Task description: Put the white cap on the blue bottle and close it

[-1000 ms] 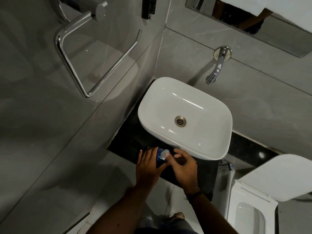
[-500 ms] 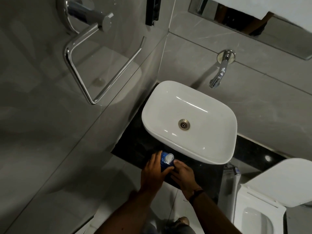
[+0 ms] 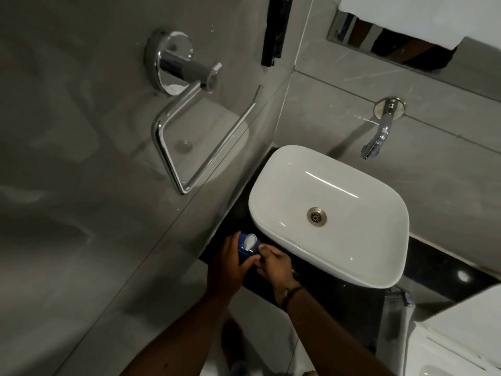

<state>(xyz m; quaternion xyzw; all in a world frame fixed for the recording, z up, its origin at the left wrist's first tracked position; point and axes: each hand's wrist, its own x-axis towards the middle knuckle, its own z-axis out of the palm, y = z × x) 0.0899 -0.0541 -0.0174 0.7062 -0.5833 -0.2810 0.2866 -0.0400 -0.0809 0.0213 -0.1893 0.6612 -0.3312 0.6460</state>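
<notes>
Left hand (image 3: 227, 270) clamped round blue bottle (image 3: 245, 255) at table (image 3: 349, 299) front-left corner, beside basin (image 3: 379, 270). Right hand (image 3: 275, 264) fingers bunched against bottle. White cap (image 3: 249, 241) seated atop, seemingly not shut. Next: press or twist down.

Work spot is the narrow strip of black counter (image 3: 336, 297) at the front left corner. White basin (image 3: 329, 213) crowds it from the right and rear, its rim just beside the blue bottle (image 3: 245, 253). Grey tiled side wall (image 3: 108, 213) closes the left. Left hand (image 3: 226, 270) and right hand (image 3: 275, 268) fill what gap remains around the bottle. Chrome towel ring (image 3: 189, 137) juts from the side wall higher up; wall spout (image 3: 376, 142) overhangs the basin's far edge. Open room lies toward the person and above the bowl.
</notes>
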